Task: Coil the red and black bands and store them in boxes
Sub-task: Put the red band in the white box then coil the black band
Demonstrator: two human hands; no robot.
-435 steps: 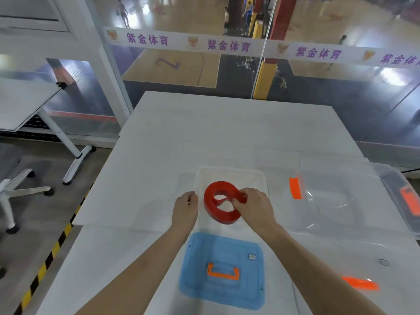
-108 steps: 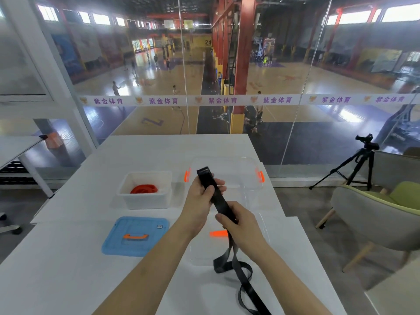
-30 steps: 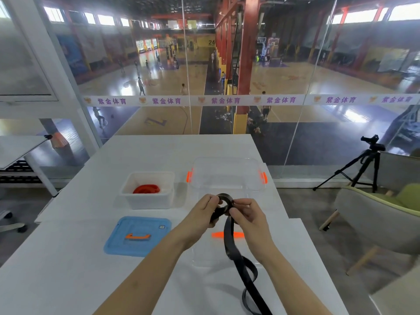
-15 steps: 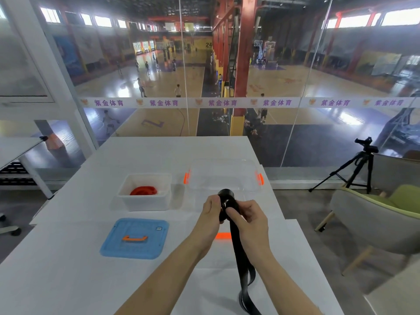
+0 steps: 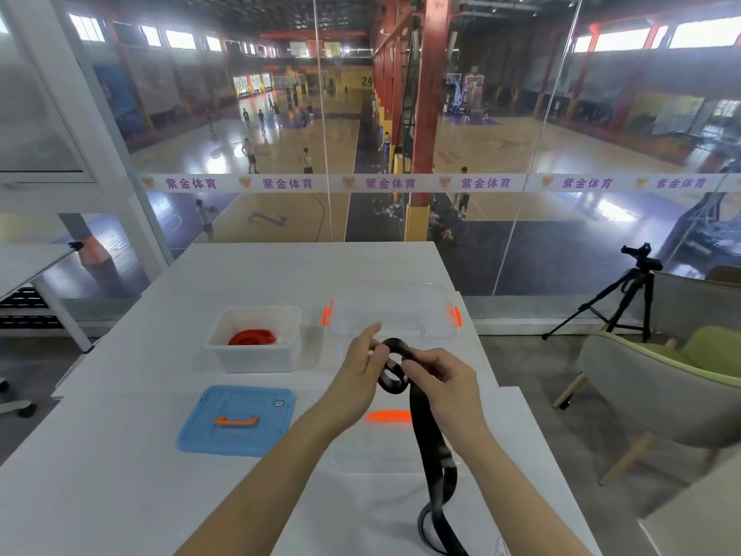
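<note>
White box [image 5: 256, 357] holding red band [image 5: 252, 338] (coiled), clear box [image 5: 391, 305] empty

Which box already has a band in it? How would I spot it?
Start at the white table. Just beyond the blue lid lying flat stands a small white box with the coiled red band inside. The clear box to its right looks empty.

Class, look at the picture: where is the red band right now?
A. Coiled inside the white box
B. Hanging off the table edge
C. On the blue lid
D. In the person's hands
A: the red band lies coiled inside the white box, away from both hands.
</note>
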